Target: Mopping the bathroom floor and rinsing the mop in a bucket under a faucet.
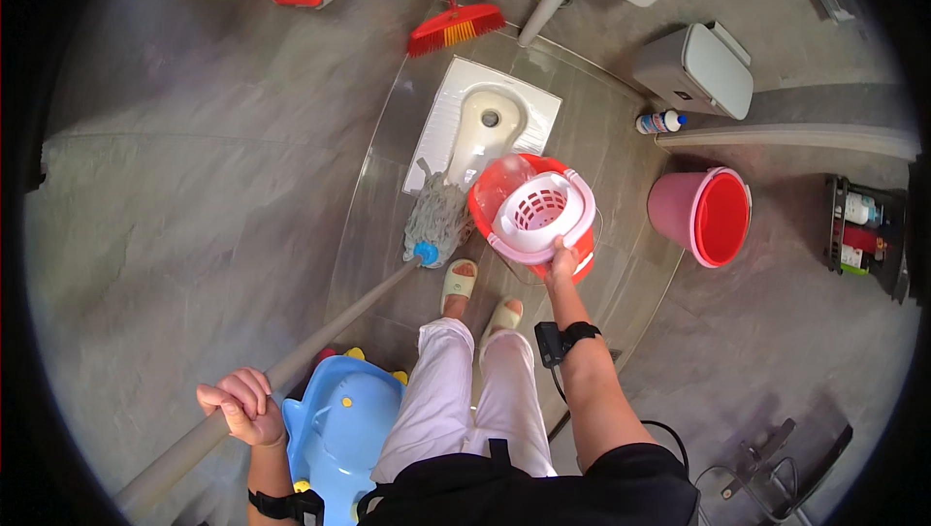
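Note:
My left hand [244, 406] is closed around the pole [320, 337] of a string mop. Its grey mop head [438, 215], joined by a blue collar, rests by the near end of a white squat toilet [489, 119]. In my right hand [562, 263] is the near rim of a red mop bucket [502, 180], with my thumb over the edge. A white wringer basket [542, 210] with slots sits in the bucket's top. The bucket covers part of the toilet's near right side. Whether the bucket touches the floor I cannot tell.
A pink bucket [673, 206] and a bottle [660, 122] are to the right, below a grey bin [694, 71]. Beyond the toilet leans a red broom [457, 26]. A blue plastic child's tub [342, 417] stands left of my legs. A caddy [865, 231] holds bottles.

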Motion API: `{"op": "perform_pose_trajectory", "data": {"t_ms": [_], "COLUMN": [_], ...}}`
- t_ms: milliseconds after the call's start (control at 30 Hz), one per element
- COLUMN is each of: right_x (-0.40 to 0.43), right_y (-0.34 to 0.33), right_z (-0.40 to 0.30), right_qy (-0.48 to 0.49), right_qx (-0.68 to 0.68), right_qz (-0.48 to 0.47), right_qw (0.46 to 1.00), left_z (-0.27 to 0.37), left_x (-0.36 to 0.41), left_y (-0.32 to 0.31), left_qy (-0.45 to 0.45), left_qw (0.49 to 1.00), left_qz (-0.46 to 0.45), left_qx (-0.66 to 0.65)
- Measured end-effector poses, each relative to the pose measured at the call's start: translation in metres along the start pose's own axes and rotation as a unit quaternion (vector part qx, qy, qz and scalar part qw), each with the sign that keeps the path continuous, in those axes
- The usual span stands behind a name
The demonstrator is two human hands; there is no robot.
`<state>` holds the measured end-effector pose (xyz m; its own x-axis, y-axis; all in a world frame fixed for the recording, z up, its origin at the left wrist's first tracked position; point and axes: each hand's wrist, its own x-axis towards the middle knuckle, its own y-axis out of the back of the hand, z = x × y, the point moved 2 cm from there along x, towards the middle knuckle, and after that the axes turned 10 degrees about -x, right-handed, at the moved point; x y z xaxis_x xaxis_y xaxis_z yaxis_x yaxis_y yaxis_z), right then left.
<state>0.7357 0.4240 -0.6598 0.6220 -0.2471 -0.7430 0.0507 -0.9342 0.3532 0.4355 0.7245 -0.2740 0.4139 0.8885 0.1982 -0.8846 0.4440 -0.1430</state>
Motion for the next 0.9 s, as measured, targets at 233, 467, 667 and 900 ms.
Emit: {"op": "perform_pose_trajectory", "data": {"t_ms": [233,467,667,900], "right_x": [0.028,0.047,0.049,0.046], "right_y": [-0.059,-0.062,-0.055,-0.07], "right_z": [-0.023,-0.036,-0.041,-0.045], "right_qy": [-0.015,-0.029,-0.077,-0.031], "right_qx": [0.05,0.062,0.033,-0.085], "right_qz": [0.005,0.008,-0.042,-0.08], "right_qw": [0.999,0.998,0.996,0.993], "left_z": [0.002,0.01,0.011,0.011], "left_x": [-0.006,-0.024,-0.031,-0.034], "left_y": [0.004,-0.002,-0.001,0.0], "left_qy": [-0.009,-0.008,-0.003,-0.001], "left_qw": [0.999,0.996,0.995,0.993], "left_qz": [0.048,0.087,0.101,0.113], "left_qx": [0.022,0.034,0.022,0.037]}}
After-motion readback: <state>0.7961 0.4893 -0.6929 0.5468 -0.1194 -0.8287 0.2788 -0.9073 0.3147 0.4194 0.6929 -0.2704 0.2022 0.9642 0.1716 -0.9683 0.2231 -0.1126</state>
